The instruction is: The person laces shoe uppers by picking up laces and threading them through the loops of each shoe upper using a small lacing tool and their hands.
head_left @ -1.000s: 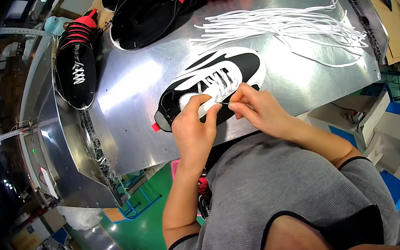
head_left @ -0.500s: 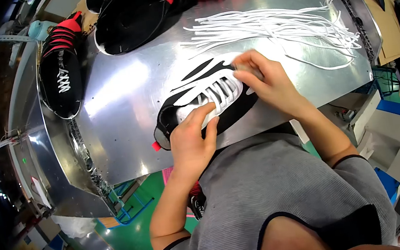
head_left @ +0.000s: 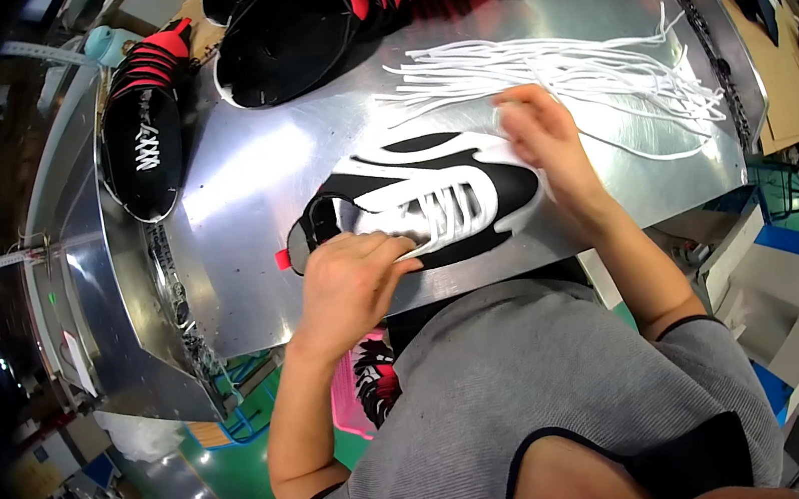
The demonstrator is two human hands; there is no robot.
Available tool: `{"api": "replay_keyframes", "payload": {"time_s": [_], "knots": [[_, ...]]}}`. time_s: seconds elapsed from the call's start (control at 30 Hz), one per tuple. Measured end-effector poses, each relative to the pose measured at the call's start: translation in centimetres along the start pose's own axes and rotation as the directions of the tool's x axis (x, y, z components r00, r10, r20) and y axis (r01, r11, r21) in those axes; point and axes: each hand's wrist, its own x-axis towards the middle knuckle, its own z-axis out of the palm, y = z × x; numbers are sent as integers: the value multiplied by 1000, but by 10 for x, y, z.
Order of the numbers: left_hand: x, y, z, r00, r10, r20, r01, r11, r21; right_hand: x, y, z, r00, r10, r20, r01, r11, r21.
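Observation:
A black and white shoe upper point(head_left: 517, 185) lies on the metal table with its toe to the right and a red tab at its heel. White lace point(head_left: 455, 212) crosses its eyelet area in several rows. My left hand point(head_left: 348, 281) is closed on the upper's near edge by the collar, its fingertips at the lacing. Past the toe, my right hand point(head_left: 552, 144) is raised with bent fingers. Motion smears its fingertips, so whether they hold lace is unclear. A bundle of loose white shoelaces point(head_left: 547, 68) lies just beyond that hand.
A black and red laced upper point(head_left: 144, 147) rests at the table's left edge. More black and red uppers point(head_left: 291, 42) are piled at the back. The metal table point(head_left: 232, 282) ends close to my body. At the right stands a beige and blue bin point(head_left: 776, 276).
The shoe upper has turned so its toe points more directly right. My right hand has moved up and right, off the toe end. My left hand has shifted slightly left.

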Motion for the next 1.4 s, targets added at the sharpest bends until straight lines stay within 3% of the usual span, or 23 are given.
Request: {"api": "replay_keyframes", "payload": {"time_s": [0.07,0.2,0.27,0.33,0.4,0.43,0.47,0.5,0.57,0.6,0.63,0.67,0.7,0.73,0.77,0.8,0.83,0.9,0.97,1.03,1.17,1.3,1.4], "knots": [[-2,-8,-9,995,91,-31,-92,995,-34,-10,-16,-21,990,101,-97,-92,992,90],[5,-11,-17,988,149,31,-148,989,-11,-34,1,-24,898,300,322,-404,851,336],[7,-11,-23,989,100,106,-100,995,-2,-43,-3,-8,898,274,343,-404,821,404],[4,-4,-18,943,50,-330,-42,999,32,-46,-6,2,872,289,395,-475,694,541],[-19,-5,4,759,-34,-651,118,989,85,-50,-1,9,814,274,513,-577,478,662],[-30,0,16,658,-168,-734,250,968,3,-53,-5,16,812,309,495,-581,500,642],[-43,-1,36,631,-491,-601,104,821,-561,-52,-1,23,785,309,536,-618,445,648],[-53,-5,49,662,-686,-302,-45,366,-929,-50,6,30,753,312,579,-657,386,647],[-66,-12,41,818,-566,100,-149,-378,-914,-47,19,52,708,444,549,-706,469,532],[-61,-4,34,679,-723,-126,-256,-73,-964,-45,24,61,722,479,499,-681,622,387],[-60,-3,8,657,-723,-214,-262,48,-964,-40,27,71,741,496,453,-633,742,221],[-64,-9,-15,611,-747,-261,-160,207,-965,-28,23,68,747,526,406,-503,847,-171],[-67,-16,-39,568,-760,-315,-48,352,-935,-20,34,71,939,131,317,-40,960,-278],[-63,-20,-67,559,-742,-370,155,532,-833,-6,28,67,964,-106,243,214,853,-475],[-59,-36,-84,594,-633,-497,376,764,-525,10,22,57,965,-140,223,235,843,-484],[-53,-55,-96,657,-505,-560,535,835,-126,21,7,53,982,-27,186,117,862,-493],[-44,-76,-106,738,-382,-556,602,744,289,35,6,48,934,-273,232,358,722,-593],[-15,-148,-104,665,-467,-583,742,504,442,53,-6,50,869,-411,277,473,519,-712],[15,-216,-101,649,-443,-618,759,428,491,72,-4,53,859,-417,297,454,351,-819],[34,-294,-92,753,-250,-608,629,544,556,89,7,49,859,-392,329,443,249,-861],[51,-324,-69,674,-439,-594,700,635,326,95,18,40,877,-357,322,445,345,-827],[38,-287,-30,629,-184,-756,408,905,120,99,28,30,856,-436,279,474,443,-761],[66,-276,3,576,-309,-757,390,917,-77,101,25,30,875,-419,244,442,484,-756]]}}
